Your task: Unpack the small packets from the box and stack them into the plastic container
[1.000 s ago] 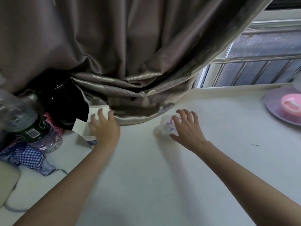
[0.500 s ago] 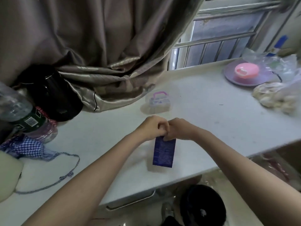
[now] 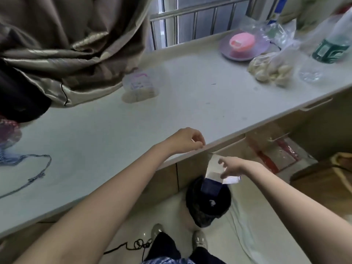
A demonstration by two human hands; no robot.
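My right hand is below the table's front edge, over a black bin on the floor. Its thumb and fingers pinch the white open flap of a dark blue box, which hangs straight down above the bin. My left hand rests on the table edge with its fingers curled shut; I cannot tell whether anything is inside. The clear plastic container with pink markings stands further back on the table, near the curtain, apart from both hands. Pale contents show in its lower part.
A grey curtain drapes onto the back left of the table beside a black object. At the back right are a purple plate with a pink item, a bag of pale round things and a bottle. A checked cloth with a cord lies left.
Both hands held the blue box together on the table. Now my right hand has carried it off the table edge and over the bin, and my left hand stays at the edge.
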